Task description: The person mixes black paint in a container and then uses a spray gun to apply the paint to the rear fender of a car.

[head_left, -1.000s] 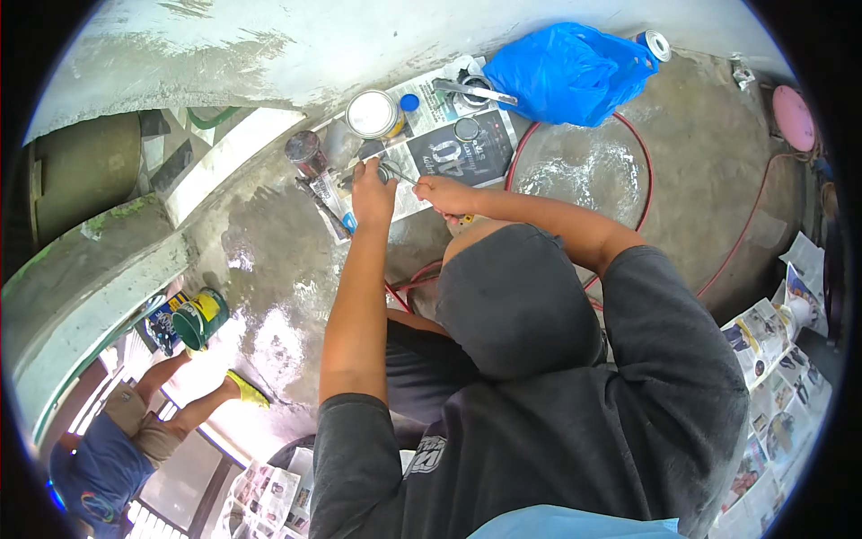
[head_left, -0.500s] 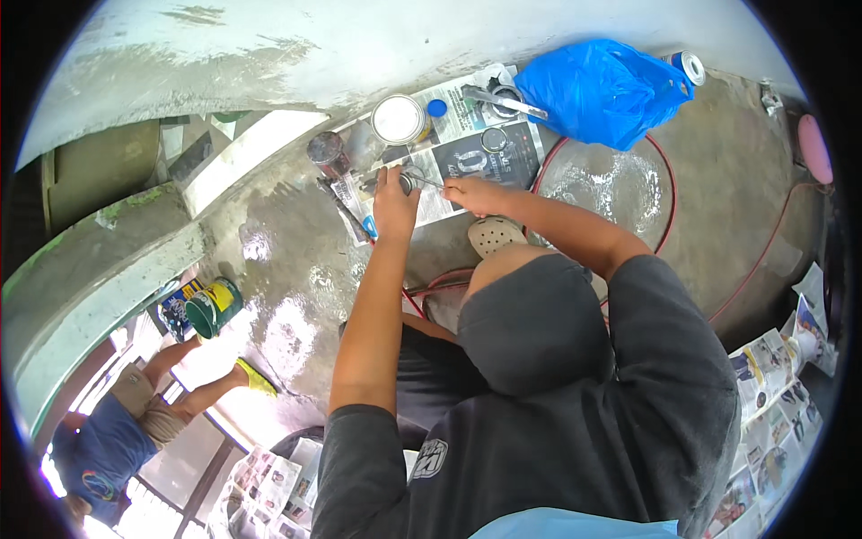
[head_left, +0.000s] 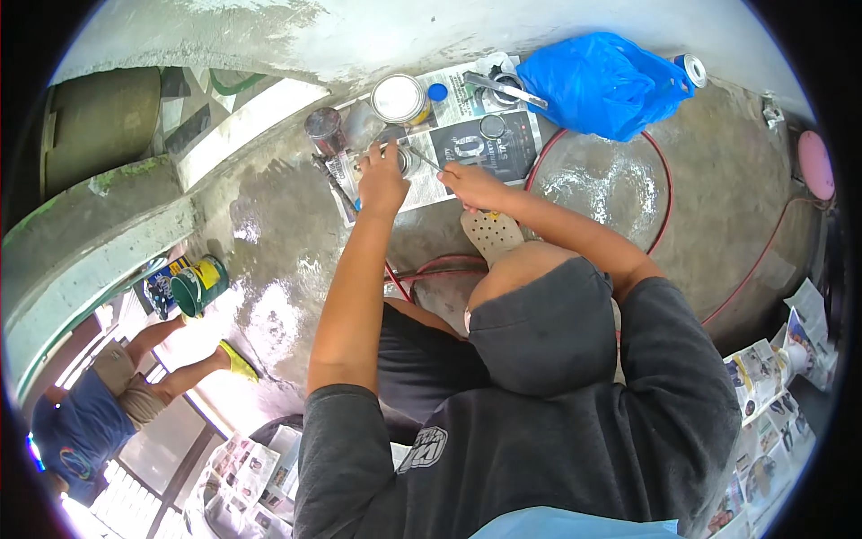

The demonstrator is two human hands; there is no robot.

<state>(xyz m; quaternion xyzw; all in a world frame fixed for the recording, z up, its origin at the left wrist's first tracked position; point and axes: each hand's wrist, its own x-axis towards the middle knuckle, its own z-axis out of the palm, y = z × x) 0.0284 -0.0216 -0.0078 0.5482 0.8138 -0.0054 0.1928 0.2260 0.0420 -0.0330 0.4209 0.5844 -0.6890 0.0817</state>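
My left hand (head_left: 382, 182) is closed round the side of a small metal can (head_left: 404, 163) on newspaper (head_left: 420, 199); its fingers partly cover the can. Between the fingers of my right hand (head_left: 474, 187) is a thin metal rod-like tool (head_left: 426, 161), which slants left with its tip at the can's rim. Just beyond stands a larger paint can (head_left: 399, 99) with a pale top, and a round blue cap (head_left: 437, 92) lies beside it. To the left is a dark-stained can (head_left: 324, 131). A metal ring-shaped lid (head_left: 492, 127) rests on the newspaper to the right.
A flat-bladed tool (head_left: 505, 90) lies across a dark-smeared container beside a blue plastic bag (head_left: 602, 85). A red hose (head_left: 663, 216) loops over the wet concrete floor. At left, another person (head_left: 90, 418) is near a green bucket (head_left: 199, 286).
My left hand's fingers have shifted on the small can, spreading more at its left. My right hand still holds the thin tool at the can. The other person appears lower and farther left.
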